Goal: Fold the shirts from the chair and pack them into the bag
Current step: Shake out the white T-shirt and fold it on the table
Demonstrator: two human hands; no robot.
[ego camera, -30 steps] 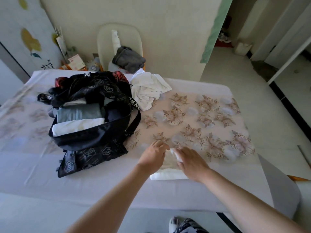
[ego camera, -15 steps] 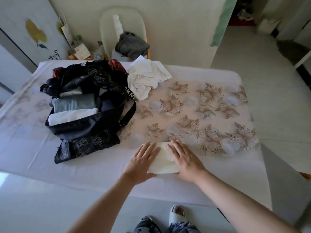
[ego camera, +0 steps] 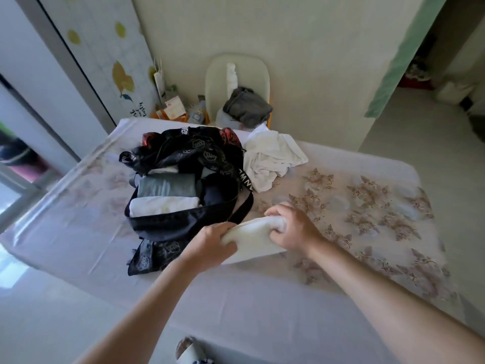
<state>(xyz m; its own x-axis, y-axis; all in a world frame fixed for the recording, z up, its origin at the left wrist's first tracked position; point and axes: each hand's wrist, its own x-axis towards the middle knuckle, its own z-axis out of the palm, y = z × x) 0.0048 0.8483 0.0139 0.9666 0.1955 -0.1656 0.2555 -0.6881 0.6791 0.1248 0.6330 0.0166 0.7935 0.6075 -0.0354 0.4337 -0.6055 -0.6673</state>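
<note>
The open bag sits on the desk with folded shirts inside, and just beside it our left hand grips one end of the folded cream shirt, our right hand the other, fingers curled round it, we judge, to keep the folds for packing.

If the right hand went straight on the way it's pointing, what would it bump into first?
Probably the black bag. The right hand, gripping the folded cream shirt, points left and away toward the bag's strap and near side. Depth is unclear, so it might pass above the strap.
</note>
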